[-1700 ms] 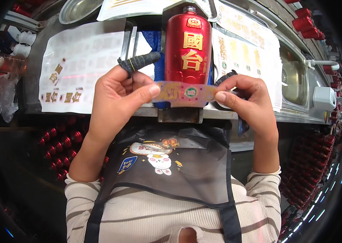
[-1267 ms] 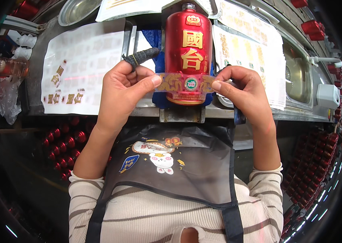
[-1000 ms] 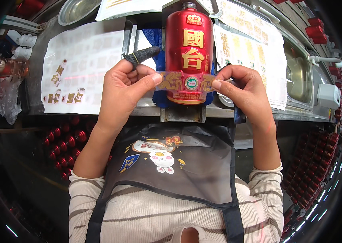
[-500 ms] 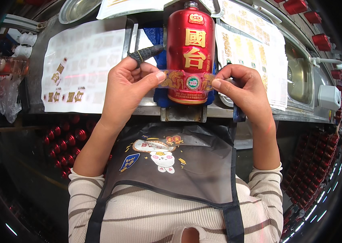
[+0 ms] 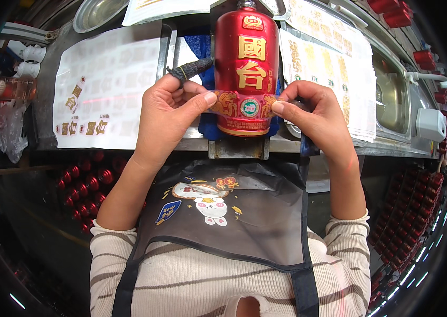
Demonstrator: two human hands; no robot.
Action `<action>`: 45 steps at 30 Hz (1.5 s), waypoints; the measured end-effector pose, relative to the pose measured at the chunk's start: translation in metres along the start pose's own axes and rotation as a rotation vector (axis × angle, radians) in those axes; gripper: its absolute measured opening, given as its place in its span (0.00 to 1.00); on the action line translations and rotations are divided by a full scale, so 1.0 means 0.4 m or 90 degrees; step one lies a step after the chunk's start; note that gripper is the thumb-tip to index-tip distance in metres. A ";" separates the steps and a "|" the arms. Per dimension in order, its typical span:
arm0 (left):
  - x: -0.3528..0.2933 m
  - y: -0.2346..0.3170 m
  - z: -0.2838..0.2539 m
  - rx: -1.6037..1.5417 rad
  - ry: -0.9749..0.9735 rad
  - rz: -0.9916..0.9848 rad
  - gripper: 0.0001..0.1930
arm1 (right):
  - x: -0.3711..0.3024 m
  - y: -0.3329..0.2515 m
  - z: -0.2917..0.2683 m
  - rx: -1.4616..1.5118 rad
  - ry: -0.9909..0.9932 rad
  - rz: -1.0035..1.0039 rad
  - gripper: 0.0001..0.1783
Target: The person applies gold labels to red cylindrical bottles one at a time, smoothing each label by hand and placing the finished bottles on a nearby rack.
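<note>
A red bottle with raised gold characters lies on a blue padded rest, its dark neck away from me. Across its lower part runs a thin decal strip with gold patterns and a green-and-white round emblem. My left hand pinches the strip's left end between thumb and fingers; a dark cloth wrap covers its index finger. On the other side, my right hand pinches the right end. A dark flat piece shows beneath my right hand; what it is I cannot make out.
Left on the metal bench is a decal sheet, mostly used up. More printed sheets are stacked at right, beside a sink with a faucet. A metal bowl sits at the far left. Red bottles stand below the bench.
The strip now sits closer against the bottle, and my right hand has shifted slightly left. The bottle appears slightly further left in view. Both hands keep hold of the strip's ends.
</note>
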State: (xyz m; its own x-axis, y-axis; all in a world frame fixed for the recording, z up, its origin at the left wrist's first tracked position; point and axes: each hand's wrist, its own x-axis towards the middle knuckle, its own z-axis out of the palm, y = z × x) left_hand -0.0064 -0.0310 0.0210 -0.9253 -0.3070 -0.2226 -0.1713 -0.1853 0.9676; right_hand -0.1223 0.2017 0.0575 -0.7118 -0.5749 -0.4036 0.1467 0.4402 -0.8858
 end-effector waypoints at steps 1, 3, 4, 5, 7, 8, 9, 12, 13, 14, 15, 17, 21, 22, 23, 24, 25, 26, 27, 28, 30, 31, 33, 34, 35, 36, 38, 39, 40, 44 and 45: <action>0.001 -0.003 -0.001 0.001 -0.004 0.003 0.07 | 0.003 0.004 0.001 -0.001 -0.003 -0.005 0.10; 0.005 -0.018 -0.007 0.002 -0.011 0.008 0.08 | 0.008 0.009 -0.002 -0.004 -0.014 -0.004 0.10; 0.007 -0.025 -0.010 0.024 -0.009 0.021 0.08 | 0.011 0.011 -0.006 -0.006 -0.021 0.001 0.10; 0.008 -0.032 -0.014 0.046 -0.007 0.034 0.09 | 0.013 0.013 -0.010 -0.008 -0.028 0.006 0.10; 0.009 -0.031 -0.018 0.121 0.003 0.047 0.15 | 0.024 0.049 -0.008 0.036 0.015 -0.031 0.11; 0.008 -0.024 -0.018 0.174 0.010 0.046 0.19 | 0.027 0.064 -0.005 0.058 0.037 -0.049 0.11; 0.008 -0.017 -0.017 0.228 0.017 0.045 0.23 | 0.024 0.070 -0.003 0.025 0.103 -0.070 0.12; 0.000 -0.005 0.003 0.111 -0.004 0.098 0.31 | 0.009 0.071 0.015 -0.030 0.231 -0.129 0.14; -0.001 -0.009 0.009 0.104 -0.007 0.105 0.33 | -0.003 0.062 0.028 -0.019 0.243 -0.139 0.15; 0.000 -0.014 0.015 0.097 -0.009 0.111 0.35 | -0.013 0.054 0.040 -0.007 0.255 -0.150 0.15; 0.000 -0.018 0.021 0.091 -0.012 0.118 0.37 | -0.018 0.049 0.049 0.004 0.214 -0.154 0.18; 0.001 -0.013 0.043 0.046 -0.058 0.112 0.40 | -0.019 0.052 0.057 0.032 0.148 -0.119 0.24; 0.002 -0.013 0.058 0.086 -0.090 0.114 0.38 | -0.003 0.061 0.075 0.079 0.130 -0.161 0.33; 0.000 -0.010 0.058 0.103 -0.092 0.102 0.37 | 0.001 0.063 0.072 0.071 0.127 -0.163 0.33; 0.001 -0.012 0.057 0.112 -0.087 0.118 0.37 | 0.004 0.069 0.068 0.094 0.100 -0.140 0.35; 0.002 -0.016 0.056 0.120 -0.082 0.134 0.36 | 0.008 0.071 0.070 0.108 0.099 -0.151 0.34; 0.004 -0.018 0.056 0.128 -0.079 0.151 0.36 | 0.010 0.072 0.071 0.122 0.101 -0.162 0.34; 0.005 -0.017 0.056 0.124 -0.080 0.150 0.35 | 0.013 0.073 0.071 0.136 0.103 -0.172 0.33; 0.005 -0.014 0.057 0.119 -0.080 0.150 0.35 | 0.017 0.079 0.070 0.141 0.096 -0.171 0.33; 0.006 -0.010 0.057 0.114 -0.081 0.151 0.35 | 0.021 0.086 0.067 0.147 0.090 -0.170 0.33; 0.007 0.002 0.058 0.127 -0.091 0.136 0.34 | 0.024 0.096 0.061 0.159 0.083 -0.170 0.32; 0.006 0.005 0.058 0.134 -0.093 0.128 0.33 | 0.026 0.101 0.059 0.167 0.079 -0.172 0.31; 0.011 0.003 0.071 0.114 -0.075 0.122 0.32 | 0.029 0.102 0.056 0.167 0.070 -0.177 0.30; 0.015 0.002 0.078 0.104 -0.070 0.120 0.32 | 0.029 0.100 0.056 0.160 0.068 -0.180 0.29; 0.015 0.000 0.081 0.100 -0.062 0.126 0.31 | 0.028 0.098 0.055 0.153 0.066 -0.183 0.29; 0.013 -0.005 0.084 0.096 -0.053 0.132 0.31 | 0.029 0.099 0.052 0.151 0.061 -0.177 0.28; 0.012 -0.006 0.087 0.089 -0.050 0.136 0.31 | 0.033 0.105 0.047 0.147 0.050 -0.168 0.27; 0.012 0.000 0.089 0.085 -0.055 0.133 0.30 | 0.034 0.105 0.048 0.153 0.054 -0.176 0.27; 0.010 0.002 0.088 0.082 -0.059 0.130 0.30 | 0.035 0.105 0.052 0.159 0.056 -0.183 0.27; 0.013 -0.003 0.092 0.052 -0.062 0.140 0.30 | 0.038 0.108 0.050 0.179 0.051 -0.175 0.26; 0.013 -0.004 0.092 0.049 -0.063 0.137 0.30 | 0.038 0.106 0.051 0.172 0.054 -0.178 0.25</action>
State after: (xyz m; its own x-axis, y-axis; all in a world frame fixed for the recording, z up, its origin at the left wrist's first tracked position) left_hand -0.0234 0.0020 0.0227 -0.9711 -0.2385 -0.0012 0.0115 -0.0521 0.9986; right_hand -0.1129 0.1976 0.0092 -0.8023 -0.5831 -0.1275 0.1064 0.0703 -0.9918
